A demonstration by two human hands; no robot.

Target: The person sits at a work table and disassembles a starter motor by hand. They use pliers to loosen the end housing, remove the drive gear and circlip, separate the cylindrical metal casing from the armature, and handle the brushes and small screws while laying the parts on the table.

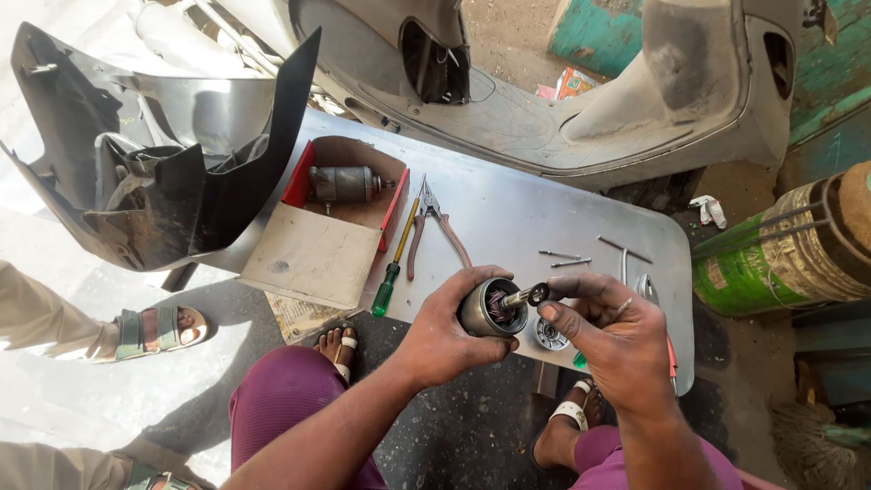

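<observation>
My left hand (446, 338) grips a round metal motor housing (487, 310) with copper windings showing inside. Out of the housing sticks a thin shaft (528, 295), and my right hand (610, 338) pinches its end with thumb and forefinger. Both hands are held just above the near edge of a grey metal table (517, 209). Under my right hand a small round metal part (549, 336) lies on the table, partly hidden.
On the table: an open cardboard box (331, 231) holding a cylindrical motor (347, 183), a green-handled screwdriver (392, 272), pliers (431, 227), long bolts (572, 259). Black scooter panel (163, 154) at left, scooter body (581, 100) behind, green drum (780, 254) at right. Another person's sandalled foot (159, 328) at left.
</observation>
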